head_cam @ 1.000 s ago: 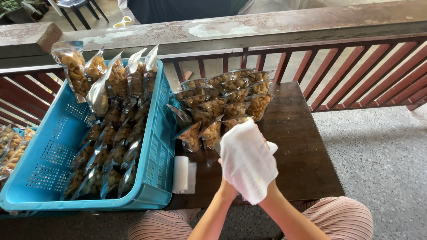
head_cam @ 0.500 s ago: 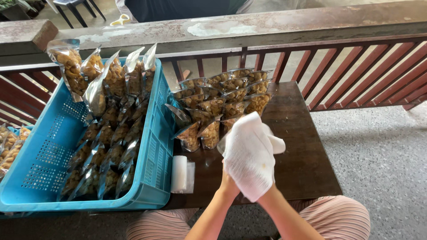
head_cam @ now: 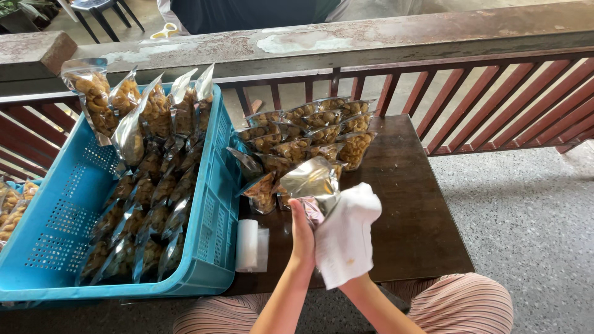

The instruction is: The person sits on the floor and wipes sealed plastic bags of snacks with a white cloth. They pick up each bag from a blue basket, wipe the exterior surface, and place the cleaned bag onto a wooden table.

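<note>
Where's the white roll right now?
In the head view, the white roll stands on the dark table, tight against the blue crate, just left of the left hand.

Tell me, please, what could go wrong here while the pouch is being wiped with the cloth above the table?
The shiny pouch is pinched only by the left hand while the right hand rubs it with the white cloth, so it could slip and fall. Directly behind it lies a loose pile of filled pouches that a swipe might scatter. The white roll sits at the table edge and could get knocked off.
</note>
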